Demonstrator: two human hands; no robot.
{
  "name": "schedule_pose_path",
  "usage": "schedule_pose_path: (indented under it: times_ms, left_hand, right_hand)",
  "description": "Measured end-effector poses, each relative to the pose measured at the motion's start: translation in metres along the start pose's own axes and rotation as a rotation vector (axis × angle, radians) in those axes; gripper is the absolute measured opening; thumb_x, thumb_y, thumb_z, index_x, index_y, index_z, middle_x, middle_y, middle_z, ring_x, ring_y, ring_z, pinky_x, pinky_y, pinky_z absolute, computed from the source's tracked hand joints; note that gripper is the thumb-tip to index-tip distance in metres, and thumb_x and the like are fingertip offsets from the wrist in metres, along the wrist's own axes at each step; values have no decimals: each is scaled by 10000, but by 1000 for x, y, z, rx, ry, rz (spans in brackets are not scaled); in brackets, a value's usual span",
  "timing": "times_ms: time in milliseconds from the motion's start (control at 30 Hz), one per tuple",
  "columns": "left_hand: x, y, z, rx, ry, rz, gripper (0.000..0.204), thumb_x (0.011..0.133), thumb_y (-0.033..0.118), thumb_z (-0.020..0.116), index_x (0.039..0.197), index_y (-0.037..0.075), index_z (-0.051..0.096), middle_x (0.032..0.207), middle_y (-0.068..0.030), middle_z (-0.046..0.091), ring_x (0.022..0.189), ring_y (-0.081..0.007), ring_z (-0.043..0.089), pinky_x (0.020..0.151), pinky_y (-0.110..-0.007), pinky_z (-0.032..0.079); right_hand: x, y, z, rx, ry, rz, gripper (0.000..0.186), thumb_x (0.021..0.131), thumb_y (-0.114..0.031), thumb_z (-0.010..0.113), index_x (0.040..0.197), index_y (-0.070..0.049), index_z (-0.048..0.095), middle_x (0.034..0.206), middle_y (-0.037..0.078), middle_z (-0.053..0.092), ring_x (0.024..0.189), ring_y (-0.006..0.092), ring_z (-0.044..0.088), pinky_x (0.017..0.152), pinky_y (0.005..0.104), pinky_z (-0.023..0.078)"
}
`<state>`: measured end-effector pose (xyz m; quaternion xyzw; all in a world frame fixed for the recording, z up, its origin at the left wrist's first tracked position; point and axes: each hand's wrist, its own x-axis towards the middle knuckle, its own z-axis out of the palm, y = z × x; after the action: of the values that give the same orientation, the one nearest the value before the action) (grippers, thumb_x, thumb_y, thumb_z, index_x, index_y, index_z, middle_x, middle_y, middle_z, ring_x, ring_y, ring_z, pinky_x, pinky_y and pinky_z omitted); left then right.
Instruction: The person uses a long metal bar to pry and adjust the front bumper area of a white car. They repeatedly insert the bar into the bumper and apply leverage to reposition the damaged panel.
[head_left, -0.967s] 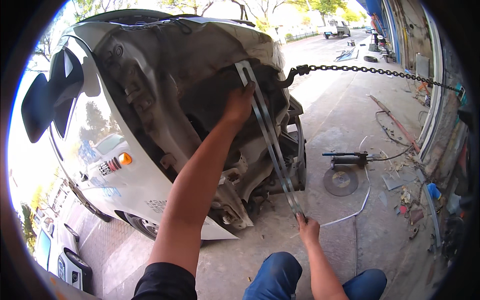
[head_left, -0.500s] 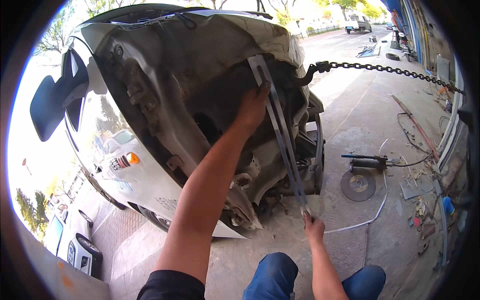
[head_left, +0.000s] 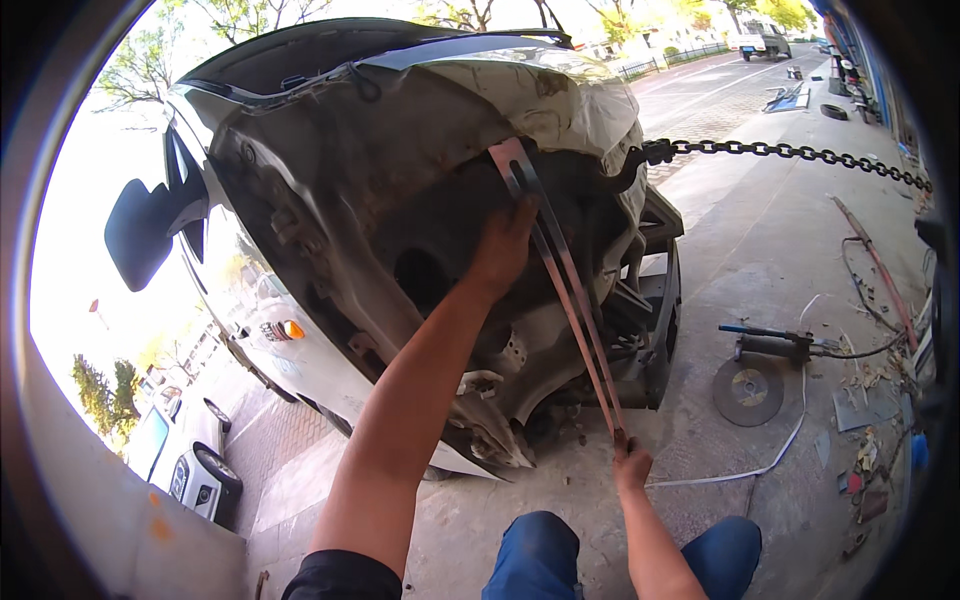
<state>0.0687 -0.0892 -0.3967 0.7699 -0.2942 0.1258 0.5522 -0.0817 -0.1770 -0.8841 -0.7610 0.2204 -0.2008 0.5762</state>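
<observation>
A long flat metal bar (head_left: 576, 330) with a lengthwise slot slants across the stripped front wheel well (head_left: 390, 190) of a white car (head_left: 225, 250). My left hand (head_left: 505, 248) is closed round the bar's upper part, below its wide slotted top end. At the narrow lower end, my right hand (head_left: 631, 465) grips the bar just above the ground, in front of my knees. The top end lies before the dark bodywork; whether it touches the metal I cannot tell. Crumpled white body panels (head_left: 595, 105) stand to its right.
A taut chain (head_left: 790, 150) runs from a hook (head_left: 630, 168) at the car's front toward the right. On the concrete at right lie a grinding disc (head_left: 748, 391), a hand-operated hydraulic pump (head_left: 770, 344), a white strip (head_left: 775, 460) and scraps. Another white car (head_left: 185, 455) stands at lower left.
My view has shifted, so the car and floor items appear farther right and lower. Both hands keep hold of the bar, whose top now sits slightly lower against the wheel well.
</observation>
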Motion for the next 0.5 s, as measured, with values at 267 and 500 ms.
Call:
schedule_pose_path:
  times_ms: [267, 500]
  left_hand:
    - [-11, -2, 7, 330, 126, 278, 453, 1148, 383, 548, 1135, -28, 737, 943, -67, 745, 866, -148, 632, 869, -364, 509]
    - [-14, 18, 20, 56, 223, -71, 518, 1137, 464, 529, 1187, -11, 732, 958, -120, 747, 847, -249, 658, 839, -427, 513]
  right_hand:
    - [-7, 6, -10, 16, -70, -58, 686, 1046, -613, 618, 786, 14, 712, 660, 247, 659, 678, 455, 695, 640, 507, 501]
    - [-32, -37, -103, 159, -230, 166, 587, 1058, -523, 644, 825, 10, 715, 678, 185, 697, 702, 377, 734, 687, 486, 534]
